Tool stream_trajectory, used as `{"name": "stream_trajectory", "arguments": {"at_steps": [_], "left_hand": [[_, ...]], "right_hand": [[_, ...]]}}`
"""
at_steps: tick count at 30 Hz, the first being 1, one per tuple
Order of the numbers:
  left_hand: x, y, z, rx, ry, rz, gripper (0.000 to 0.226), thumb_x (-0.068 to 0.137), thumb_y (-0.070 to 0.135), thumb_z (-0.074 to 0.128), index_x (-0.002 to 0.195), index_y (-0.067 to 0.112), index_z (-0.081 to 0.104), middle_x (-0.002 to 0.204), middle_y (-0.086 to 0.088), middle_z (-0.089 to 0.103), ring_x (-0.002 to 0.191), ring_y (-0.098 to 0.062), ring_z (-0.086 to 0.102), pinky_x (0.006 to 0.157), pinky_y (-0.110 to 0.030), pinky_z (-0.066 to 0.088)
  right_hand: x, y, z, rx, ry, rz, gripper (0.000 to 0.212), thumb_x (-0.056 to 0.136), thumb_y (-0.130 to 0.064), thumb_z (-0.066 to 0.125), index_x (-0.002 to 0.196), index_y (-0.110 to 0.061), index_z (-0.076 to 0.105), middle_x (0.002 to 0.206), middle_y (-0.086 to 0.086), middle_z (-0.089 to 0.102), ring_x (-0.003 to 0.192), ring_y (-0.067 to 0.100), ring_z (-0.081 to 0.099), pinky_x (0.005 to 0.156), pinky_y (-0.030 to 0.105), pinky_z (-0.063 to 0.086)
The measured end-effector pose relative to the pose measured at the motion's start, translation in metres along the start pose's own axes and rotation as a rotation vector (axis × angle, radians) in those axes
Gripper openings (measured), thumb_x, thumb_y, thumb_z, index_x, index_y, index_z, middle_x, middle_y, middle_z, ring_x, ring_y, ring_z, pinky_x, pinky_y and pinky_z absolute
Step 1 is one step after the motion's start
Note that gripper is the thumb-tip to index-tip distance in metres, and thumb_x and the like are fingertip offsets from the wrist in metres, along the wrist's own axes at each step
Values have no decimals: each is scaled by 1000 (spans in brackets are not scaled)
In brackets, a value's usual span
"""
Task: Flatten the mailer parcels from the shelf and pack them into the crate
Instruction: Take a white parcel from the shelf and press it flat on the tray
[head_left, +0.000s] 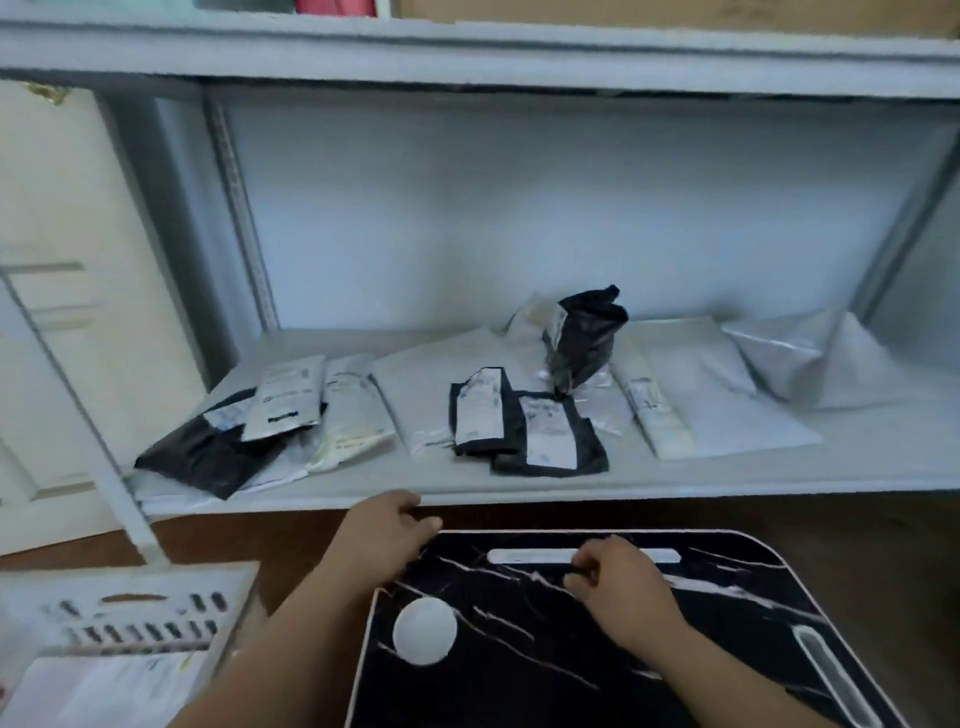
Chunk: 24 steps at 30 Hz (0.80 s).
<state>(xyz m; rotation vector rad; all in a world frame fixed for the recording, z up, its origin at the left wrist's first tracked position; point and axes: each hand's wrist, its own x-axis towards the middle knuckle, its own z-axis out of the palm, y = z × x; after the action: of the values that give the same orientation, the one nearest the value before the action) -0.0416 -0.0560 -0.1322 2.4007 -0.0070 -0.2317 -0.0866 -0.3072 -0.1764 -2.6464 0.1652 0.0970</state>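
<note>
Both hands empty: left hand (382, 540) loosely curled at the worktop's (727, 597) far-left corner, right hand (618, 587) curled by its far edge. Looks between parcels; next, reach for a shelf (779, 480) mailer (540, 431).

We seem in a home storeroom, pale metal shelf (519, 486) of mailer parcels (540, 431), panelled door (57, 312), wooden floor (857, 525).

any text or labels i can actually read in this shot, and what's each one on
None can be read.
White shipping labels on the black mailers on the shelf: print too blurred.
Label strip on the white mailer: blurred.
Papers in the crate: illegible.
Black marbled tray: no text visible.
</note>
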Motion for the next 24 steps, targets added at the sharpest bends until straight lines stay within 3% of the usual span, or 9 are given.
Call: {"name": "stream_trajectory", "arguments": {"at_steps": [3, 6, 10, 13, 17, 20, 22, 24], "left_hand": [[23, 28, 41, -46, -100, 18, 49, 89, 36, 65, 131, 13, 55, 84, 4, 63, 81, -13, 62, 79, -24, 49], [47, 51, 75, -11, -123, 60, 45, 90, 37, 63, 129, 15, 56, 85, 9, 60, 80, -7, 57, 75, -16, 39], [80, 91, 88, 38, -29, 146, 43, 91, 37, 61, 129, 19, 58, 118, 6, 63, 101, -6, 57, 86, -15, 39], [107, 114, 89, 22, 59, 211, 40, 92, 35, 59, 129, 19, 59, 126, 4, 61, 108, -8, 57, 93, -19, 39], [134, 126, 92, -38, 103, 234, 31, 93, 31, 59, 122, 19, 64, 118, 5, 64, 93, -6, 55, 87, -16, 38], [143, 124, 100, -101, 94, 233, 22, 91, 28, 62, 110, 20, 69, 103, 9, 68, 90, -6, 62, 87, -19, 44], [147, 124, 107, -148, 79, 230, 15, 90, 28, 63, 102, 23, 70, 94, 11, 69, 88, -4, 63, 88, -23, 48], [149, 124, 114, -152, 53, 233, 11, 90, 27, 63, 98, 26, 70, 90, 11, 69, 86, -3, 64, 83, -20, 47]], "right_hand": [[14, 43, -15, 1, 49, 72, 24, 90, -39, 62, 108, -24, 64, 108, -4, 53, 96, 14, 57, 83, 24, 44], [37, 70, -30, 19, 110, 91, 20, 89, -38, 62, 104, -25, 64, 101, -7, 49, 86, 10, 51, 79, 21, 41], [84, 86, -58, 30, 187, 65, 24, 92, -35, 59, 113, -22, 64, 104, -5, 47, 91, 12, 53, 83, 21, 42], [124, 77, -82, 73, 257, 16, 29, 92, -34, 59, 119, -23, 62, 117, -2, 47, 100, 16, 54, 85, 23, 41], [169, 76, -104, -15, 335, 48, 33, 92, -39, 56, 121, -24, 63, 132, 4, 46, 120, 21, 45, 95, 30, 41], [187, 97, -104, -145, 210, 130, 50, 94, -47, 49, 139, -27, 44, 141, 6, 39, 129, 26, 38, 101, 37, 37], [191, 110, -93, -95, 135, 164, 58, 92, -48, 51, 139, -17, 37, 134, 9, 44, 123, 27, 44, 98, 36, 40], [193, 117, -75, -264, 140, 150, 46, 92, -42, 51, 122, -9, 48, 118, 10, 56, 110, 25, 53, 82, 30, 43]]}}
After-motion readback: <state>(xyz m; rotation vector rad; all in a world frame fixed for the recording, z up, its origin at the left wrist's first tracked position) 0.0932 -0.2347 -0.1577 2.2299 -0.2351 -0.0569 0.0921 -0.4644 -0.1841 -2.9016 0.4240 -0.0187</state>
